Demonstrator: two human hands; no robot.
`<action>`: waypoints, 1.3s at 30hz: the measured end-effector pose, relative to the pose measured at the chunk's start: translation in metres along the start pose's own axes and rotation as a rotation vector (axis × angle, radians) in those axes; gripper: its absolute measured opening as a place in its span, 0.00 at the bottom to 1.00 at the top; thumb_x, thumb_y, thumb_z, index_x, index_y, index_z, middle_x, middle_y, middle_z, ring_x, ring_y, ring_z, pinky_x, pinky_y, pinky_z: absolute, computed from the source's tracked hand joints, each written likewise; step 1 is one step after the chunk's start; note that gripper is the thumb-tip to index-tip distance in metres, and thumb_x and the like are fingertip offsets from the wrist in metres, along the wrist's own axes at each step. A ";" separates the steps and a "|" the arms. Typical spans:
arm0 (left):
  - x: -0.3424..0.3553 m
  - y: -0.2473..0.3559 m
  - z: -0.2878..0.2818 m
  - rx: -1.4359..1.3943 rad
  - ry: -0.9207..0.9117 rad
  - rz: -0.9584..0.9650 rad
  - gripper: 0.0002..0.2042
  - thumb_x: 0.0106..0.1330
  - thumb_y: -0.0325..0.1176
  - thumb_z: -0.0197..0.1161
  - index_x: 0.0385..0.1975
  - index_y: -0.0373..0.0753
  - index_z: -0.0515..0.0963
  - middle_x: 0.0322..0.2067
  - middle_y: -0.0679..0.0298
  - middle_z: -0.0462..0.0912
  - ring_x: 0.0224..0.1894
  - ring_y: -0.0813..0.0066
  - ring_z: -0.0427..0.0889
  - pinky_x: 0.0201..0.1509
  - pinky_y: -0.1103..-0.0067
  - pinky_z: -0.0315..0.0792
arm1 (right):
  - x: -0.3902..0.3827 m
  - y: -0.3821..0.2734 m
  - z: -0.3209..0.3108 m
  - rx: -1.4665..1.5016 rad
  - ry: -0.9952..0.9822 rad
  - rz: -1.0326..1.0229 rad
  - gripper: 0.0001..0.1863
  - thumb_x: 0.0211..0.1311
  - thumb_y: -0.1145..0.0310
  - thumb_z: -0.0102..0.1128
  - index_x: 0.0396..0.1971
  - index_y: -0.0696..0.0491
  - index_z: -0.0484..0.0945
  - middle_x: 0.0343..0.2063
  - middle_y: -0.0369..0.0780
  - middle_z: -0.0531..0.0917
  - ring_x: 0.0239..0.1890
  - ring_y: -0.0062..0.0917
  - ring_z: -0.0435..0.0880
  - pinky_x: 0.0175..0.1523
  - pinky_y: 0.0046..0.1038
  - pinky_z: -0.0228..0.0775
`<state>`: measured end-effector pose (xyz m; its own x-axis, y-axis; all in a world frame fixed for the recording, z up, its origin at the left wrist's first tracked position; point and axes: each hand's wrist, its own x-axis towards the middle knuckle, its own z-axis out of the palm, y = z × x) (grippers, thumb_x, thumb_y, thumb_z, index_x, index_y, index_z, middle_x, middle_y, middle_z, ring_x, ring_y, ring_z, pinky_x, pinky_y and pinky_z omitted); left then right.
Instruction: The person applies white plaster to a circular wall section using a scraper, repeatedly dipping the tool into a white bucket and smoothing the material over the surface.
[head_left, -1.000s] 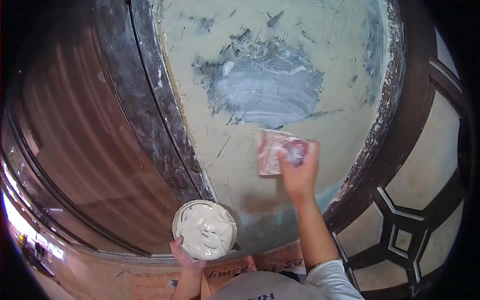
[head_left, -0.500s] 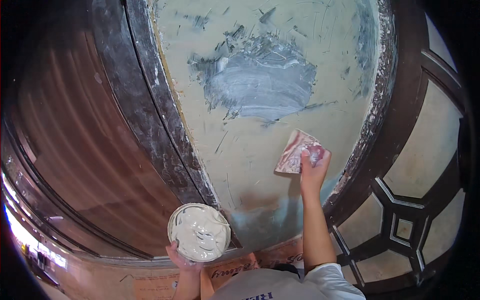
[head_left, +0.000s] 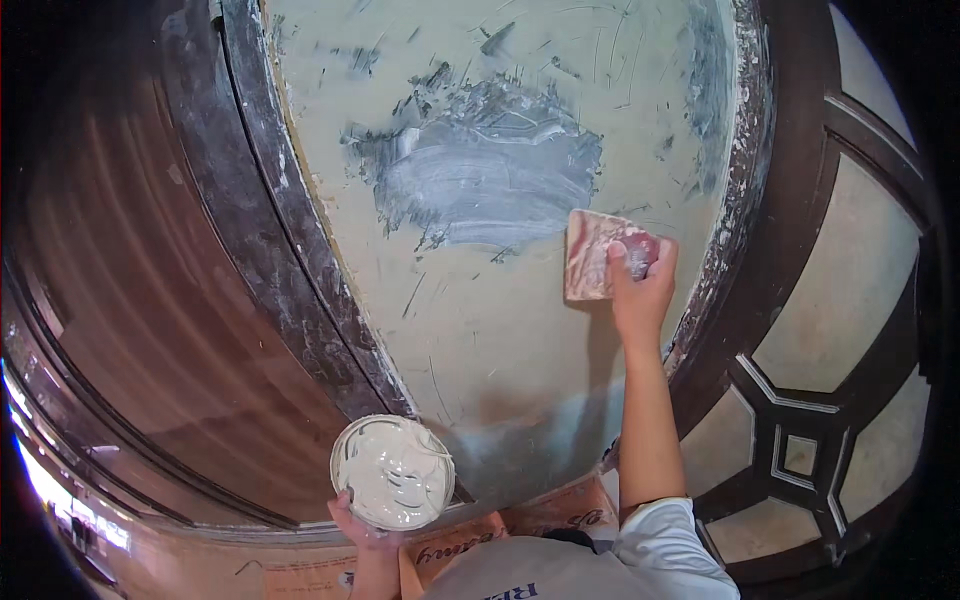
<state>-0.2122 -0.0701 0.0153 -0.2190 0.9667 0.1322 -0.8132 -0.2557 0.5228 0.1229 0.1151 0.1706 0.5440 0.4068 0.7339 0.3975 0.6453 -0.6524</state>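
My right hand (head_left: 642, 285) grips a flat, reddish putty spreader (head_left: 592, 255) smeared with pale filler, thumb on its face. The spreader's upper edge lies by the lower right of a grey, scraped patch (head_left: 490, 185) on the pale green wall panel (head_left: 490, 330); whether it touches the surface I cannot tell. At the lower left, my left hand (head_left: 362, 525) holds a round tub (head_left: 338, 470) by its near side, thumb over the rim. Creamy white putty (head_left: 400, 465) fills the tub, its top marked with strokes.
Dark, worn wooden frame posts (head_left: 270, 200) edge the panel on the left, beside a brown glossy surface (head_left: 150, 260). To the right stands dark wooden latticework (head_left: 810, 400) with pale panes. Printed brown cardboard (head_left: 470, 540) lies low, near my body.
My right hand has moved up and slightly right with the spreader, which has turned more upright. The wall has shifted left in view; the tub is still held.
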 end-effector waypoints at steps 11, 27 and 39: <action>0.009 -0.032 0.035 -0.005 -0.009 0.061 0.36 0.55 0.51 0.52 0.64 0.36 0.64 0.60 0.54 0.71 0.60 0.53 0.72 0.62 0.59 0.68 | 0.049 0.012 -0.017 -0.212 -0.118 -0.039 0.23 0.55 0.57 0.70 0.42 0.56 0.71 0.32 0.47 0.83 0.36 0.41 0.84 0.43 0.36 0.73; 0.008 -0.084 0.056 0.020 0.035 0.072 0.35 0.56 0.52 0.50 0.63 0.38 0.64 0.59 0.54 0.71 0.59 0.53 0.73 0.62 0.60 0.69 | 0.112 -0.002 -0.040 -0.416 -0.129 -0.196 0.21 0.56 0.53 0.67 0.39 0.53 0.73 0.28 0.47 0.83 0.32 0.46 0.83 0.37 0.42 0.71; 0.005 -0.096 0.070 0.031 0.051 0.121 0.35 0.57 0.52 0.50 0.64 0.37 0.64 0.60 0.54 0.71 0.59 0.53 0.72 0.62 0.60 0.69 | 0.102 -0.021 -0.017 -0.299 -0.186 -0.412 0.21 0.49 0.58 0.72 0.39 0.53 0.76 0.27 0.44 0.81 0.33 0.41 0.82 0.40 0.38 0.73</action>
<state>-0.0971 -0.0405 0.0242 -0.3425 0.9269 0.1535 -0.7621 -0.3696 0.5316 0.1833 0.1322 0.2558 0.1689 0.2841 0.9438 0.7578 0.5748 -0.3087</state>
